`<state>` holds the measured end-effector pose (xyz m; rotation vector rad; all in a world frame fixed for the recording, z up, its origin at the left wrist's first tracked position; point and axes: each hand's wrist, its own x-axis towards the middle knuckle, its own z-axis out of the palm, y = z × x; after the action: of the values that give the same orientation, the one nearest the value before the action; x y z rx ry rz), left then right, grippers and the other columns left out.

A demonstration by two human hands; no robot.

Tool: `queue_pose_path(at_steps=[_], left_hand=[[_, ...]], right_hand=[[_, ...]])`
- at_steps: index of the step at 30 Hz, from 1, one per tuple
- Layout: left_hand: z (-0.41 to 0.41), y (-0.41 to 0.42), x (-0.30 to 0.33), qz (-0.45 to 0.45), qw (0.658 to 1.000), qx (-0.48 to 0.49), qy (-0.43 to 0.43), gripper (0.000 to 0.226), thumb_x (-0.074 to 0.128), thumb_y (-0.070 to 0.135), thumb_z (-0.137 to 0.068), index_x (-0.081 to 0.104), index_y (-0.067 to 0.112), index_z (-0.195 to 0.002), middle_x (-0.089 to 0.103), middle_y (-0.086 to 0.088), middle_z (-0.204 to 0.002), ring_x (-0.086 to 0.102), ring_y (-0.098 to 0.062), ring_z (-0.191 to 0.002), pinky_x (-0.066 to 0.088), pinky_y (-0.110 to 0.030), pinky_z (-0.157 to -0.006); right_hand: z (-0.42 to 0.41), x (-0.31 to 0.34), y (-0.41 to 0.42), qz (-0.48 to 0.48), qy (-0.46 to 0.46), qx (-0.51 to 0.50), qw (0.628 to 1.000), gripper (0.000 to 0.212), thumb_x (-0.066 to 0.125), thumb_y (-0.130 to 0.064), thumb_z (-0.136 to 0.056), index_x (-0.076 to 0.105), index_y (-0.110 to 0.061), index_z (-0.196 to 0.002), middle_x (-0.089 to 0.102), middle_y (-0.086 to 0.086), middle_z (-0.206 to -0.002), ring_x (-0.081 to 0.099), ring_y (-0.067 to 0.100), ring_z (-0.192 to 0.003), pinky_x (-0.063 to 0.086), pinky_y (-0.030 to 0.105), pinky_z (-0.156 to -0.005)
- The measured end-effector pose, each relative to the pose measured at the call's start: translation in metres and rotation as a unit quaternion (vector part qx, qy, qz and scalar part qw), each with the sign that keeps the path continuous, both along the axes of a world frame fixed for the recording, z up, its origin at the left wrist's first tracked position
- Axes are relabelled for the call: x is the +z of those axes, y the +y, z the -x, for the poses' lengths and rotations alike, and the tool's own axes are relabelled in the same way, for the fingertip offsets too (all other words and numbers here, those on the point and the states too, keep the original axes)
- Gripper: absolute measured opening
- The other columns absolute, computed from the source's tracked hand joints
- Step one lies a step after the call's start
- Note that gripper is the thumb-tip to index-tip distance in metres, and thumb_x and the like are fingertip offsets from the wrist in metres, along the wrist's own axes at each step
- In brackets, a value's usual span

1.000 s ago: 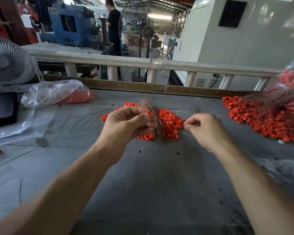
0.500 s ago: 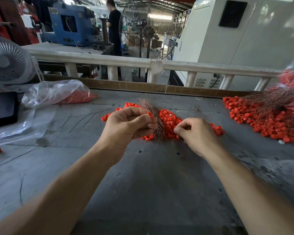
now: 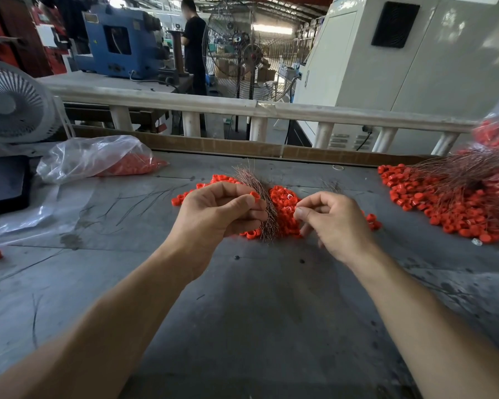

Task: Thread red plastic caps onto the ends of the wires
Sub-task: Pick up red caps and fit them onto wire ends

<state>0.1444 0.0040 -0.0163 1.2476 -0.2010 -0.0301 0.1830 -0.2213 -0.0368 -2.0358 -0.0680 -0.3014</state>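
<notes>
Left hand (image 3: 219,214) grips the wire bundle (image 3: 260,203), fingers curled round it, with one red cap (image 3: 254,194) pinched at thumb and forefinger. Bundle's long axis runs away from the person, tips fanning up and back. Right hand (image 3: 332,223) is just right of it, fingers pinched together; can't tell whether they hold a wire. Loose cap pile (image 3: 284,208) lies on the bench (image 3: 257,312) between the hands. Right hand must feed leftward into the cap.

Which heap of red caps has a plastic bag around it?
The far-left heap, inside the clear bag; the middle and right heaps lie loose on the table.
</notes>
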Motion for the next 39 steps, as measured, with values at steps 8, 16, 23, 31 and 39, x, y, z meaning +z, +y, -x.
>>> queue_pose_path(at_steps=[8, 16, 23, 31, 39], left_hand=[[0.001, -0.002, 0.000, 0.002, 1.000, -0.004, -0.006, 0.026, 0.073, 0.012, -0.083, 0.067, -0.001, -0.105, 0.075, -0.022, -0.098, 0.075, -0.029, -0.088, 0.062, -0.033, -0.075], [0.001, -0.003, 0.001, -0.003, 1.000, -0.006, -0.016, 0.032, 0.074, 0.015, -0.079, 0.067, -0.002, -0.106, 0.075, -0.019, -0.092, 0.075, -0.027, -0.085, 0.062, -0.034, -0.076], [0.004, -0.005, 0.003, -0.032, 0.999, 0.006, -0.034, 0.024, 0.071, 0.010, -0.084, 0.067, -0.002, -0.104, 0.075, -0.023, -0.090, 0.075, -0.029, -0.084, 0.063, -0.036, -0.077], [0.004, -0.007, 0.000, -0.081, 0.993, 0.019, -0.084, 0.016, 0.067, -0.001, -0.091, 0.066, -0.006, -0.106, 0.075, -0.023, -0.091, 0.074, -0.026, -0.080, 0.063, -0.035, -0.077], [0.004, -0.007, -0.001, -0.097, 0.989, 0.034, -0.107, 0.013, 0.067, 0.000, -0.092, 0.068, -0.001, -0.105, 0.075, -0.021, -0.090, 0.075, -0.031, -0.085, 0.063, -0.037, -0.078]], right_hand=[[0.022, 0.026, 0.024, -0.166, -0.070, 0.128, 0.975, 0.016, 0.074, 0.000, -0.088, 0.075, -0.016, -0.090, 0.076, 0.010, -0.079, 0.069, 0.018, -0.065, 0.053, 0.025, -0.049], [0.030, 0.031, 0.035, -0.154, -0.099, 0.153, 0.971, 0.010, 0.077, -0.011, -0.088, 0.078, -0.021, -0.088, 0.068, 0.004, -0.063, 0.059, 0.014, -0.052, 0.048, 0.023, -0.048], [0.035, 0.030, 0.040, -0.073, -0.137, 0.118, 0.981, 0.021, 0.077, -0.010, -0.090, 0.078, -0.030, -0.089, 0.069, -0.003, -0.063, 0.064, 0.011, -0.055, 0.054, 0.025, -0.053], [0.041, 0.033, 0.043, 0.036, -0.191, 0.085, 0.977, 0.010, 0.079, -0.014, -0.088, 0.080, -0.022, -0.094, 0.073, -0.015, -0.085, 0.071, 0.005, -0.083, 0.056, 0.021, -0.070], [0.045, 0.035, 0.046, 0.052, -0.212, 0.073, 0.973, 0.013, 0.080, -0.009, -0.086, 0.082, -0.016, -0.096, 0.072, -0.012, -0.088, 0.068, 0.001, -0.083, 0.049, 0.010, -0.070]])
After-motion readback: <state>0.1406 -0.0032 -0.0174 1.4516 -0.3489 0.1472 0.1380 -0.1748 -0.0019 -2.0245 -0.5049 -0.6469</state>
